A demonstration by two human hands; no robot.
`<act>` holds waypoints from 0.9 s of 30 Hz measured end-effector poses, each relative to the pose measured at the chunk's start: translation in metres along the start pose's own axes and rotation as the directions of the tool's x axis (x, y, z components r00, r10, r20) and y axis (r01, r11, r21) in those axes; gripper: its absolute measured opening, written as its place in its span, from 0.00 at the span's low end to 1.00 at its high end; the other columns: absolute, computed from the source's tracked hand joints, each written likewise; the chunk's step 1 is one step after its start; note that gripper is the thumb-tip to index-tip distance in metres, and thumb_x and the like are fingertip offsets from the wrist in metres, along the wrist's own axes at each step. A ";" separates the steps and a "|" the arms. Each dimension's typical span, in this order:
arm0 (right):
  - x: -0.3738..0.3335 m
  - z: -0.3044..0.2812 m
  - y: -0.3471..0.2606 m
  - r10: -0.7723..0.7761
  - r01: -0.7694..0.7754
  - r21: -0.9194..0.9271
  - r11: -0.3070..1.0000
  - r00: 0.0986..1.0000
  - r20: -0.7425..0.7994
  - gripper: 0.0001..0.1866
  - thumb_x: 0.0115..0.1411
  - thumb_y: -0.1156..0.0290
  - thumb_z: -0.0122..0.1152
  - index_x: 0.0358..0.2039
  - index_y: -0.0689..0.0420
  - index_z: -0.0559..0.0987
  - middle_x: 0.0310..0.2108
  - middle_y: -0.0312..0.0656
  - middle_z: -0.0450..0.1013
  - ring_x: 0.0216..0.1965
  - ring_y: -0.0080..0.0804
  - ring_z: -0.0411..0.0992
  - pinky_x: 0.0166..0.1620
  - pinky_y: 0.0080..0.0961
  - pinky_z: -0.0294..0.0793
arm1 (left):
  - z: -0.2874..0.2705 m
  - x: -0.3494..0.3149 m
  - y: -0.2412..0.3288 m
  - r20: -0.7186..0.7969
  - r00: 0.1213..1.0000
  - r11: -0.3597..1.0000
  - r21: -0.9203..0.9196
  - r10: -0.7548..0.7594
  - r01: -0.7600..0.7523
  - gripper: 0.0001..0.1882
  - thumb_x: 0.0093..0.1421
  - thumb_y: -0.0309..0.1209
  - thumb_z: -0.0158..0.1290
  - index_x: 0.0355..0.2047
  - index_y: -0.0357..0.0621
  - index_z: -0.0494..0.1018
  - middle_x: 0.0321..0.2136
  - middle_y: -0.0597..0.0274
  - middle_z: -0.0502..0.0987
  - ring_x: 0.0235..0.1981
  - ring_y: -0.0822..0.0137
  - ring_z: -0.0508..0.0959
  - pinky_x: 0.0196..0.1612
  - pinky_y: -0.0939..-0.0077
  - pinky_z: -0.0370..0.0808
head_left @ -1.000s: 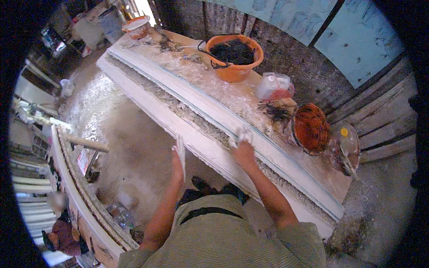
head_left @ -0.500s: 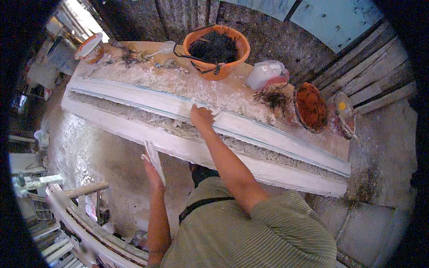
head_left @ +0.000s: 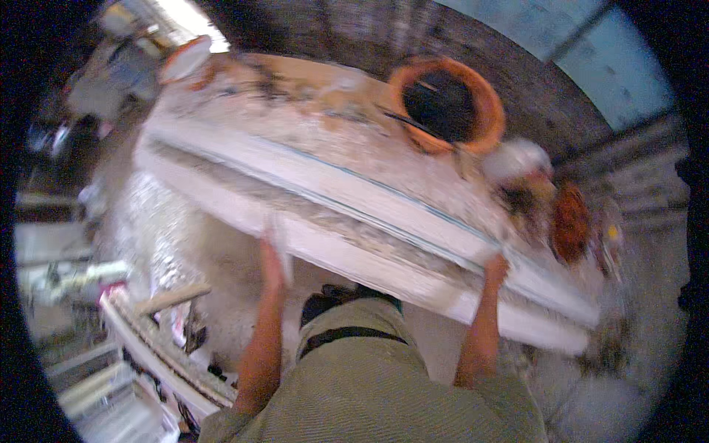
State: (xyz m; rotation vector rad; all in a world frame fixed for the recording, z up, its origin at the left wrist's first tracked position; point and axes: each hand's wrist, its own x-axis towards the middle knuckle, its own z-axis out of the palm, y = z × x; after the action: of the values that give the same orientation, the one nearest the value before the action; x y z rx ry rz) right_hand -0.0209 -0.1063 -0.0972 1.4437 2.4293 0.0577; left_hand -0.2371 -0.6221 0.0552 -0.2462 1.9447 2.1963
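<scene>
A long white moulding (head_left: 325,247) with a rough, plaster-like grey groove lies slantwise along the table, with teal lines on its far strip. My left hand (head_left: 273,272) is upright off the near edge, left of centre. A thin flat white piece (head_left: 281,247) runs along its palm side; blur hides the exact grip and what the piece is. My right hand (head_left: 496,272) is closed at the right part of the moulding, over the groove and far strip. Anything inside its fingers cannot be made out.
On the dusty table (head_left: 354,140) stand an orange bucket (head_left: 487,111) of dark material, an orange-rimmed bowl (head_left: 185,63) of white stuff, a pale bag (head_left: 521,159) and a reddish-brown basin (head_left: 570,225). Wooden lengths (head_left: 170,299) stand at lower left.
My right hand has moved right along the moulding from its middle. The view has shifted, so the table and bucket sit farther right. The left hand still holds the white piece.
</scene>
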 end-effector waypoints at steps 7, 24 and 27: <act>-0.115 -0.040 -0.137 -0.262 0.259 0.098 0.961 0.965 0.013 0.31 0.60 0.51 0.45 0.48 0.70 0.68 0.50 0.65 0.63 0.55 0.59 0.59 0.55 0.52 0.60 | 0.010 0.026 0.005 0.046 0.983 0.984 -0.029 -0.175 0.177 0.38 0.65 0.55 0.28 0.62 0.33 0.46 0.62 0.53 0.52 0.62 0.60 0.52 0.63 0.72 0.47; -0.313 -0.136 -0.622 -0.549 0.133 0.981 0.143 0.835 -0.033 0.22 0.60 0.70 0.49 0.52 0.68 0.62 0.46 0.52 0.67 0.47 0.39 0.66 0.51 0.32 0.65 | -0.278 0.148 0.080 -0.102 0.994 0.975 -0.214 0.034 -0.055 0.35 0.65 0.55 0.26 0.64 0.45 0.45 0.65 0.59 0.43 0.66 0.62 0.42 0.65 0.68 0.37; -0.355 -0.150 -0.712 -0.622 0.184 0.982 0.039 0.774 -0.120 0.20 0.59 0.71 0.50 0.50 0.65 0.64 0.44 0.48 0.68 0.45 0.37 0.68 0.47 0.29 0.67 | -0.343 0.159 0.088 -0.177 0.981 0.962 -0.270 -0.080 0.030 0.38 0.63 0.58 0.25 0.65 0.45 0.43 0.65 0.59 0.42 0.66 0.62 0.42 0.65 0.68 0.36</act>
State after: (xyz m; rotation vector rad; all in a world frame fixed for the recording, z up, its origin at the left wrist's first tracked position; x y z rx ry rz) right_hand -0.5123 -0.7429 -0.0047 0.6868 2.3602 -2.1293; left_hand -0.4156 -0.9663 0.0574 -0.5594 1.6962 2.4732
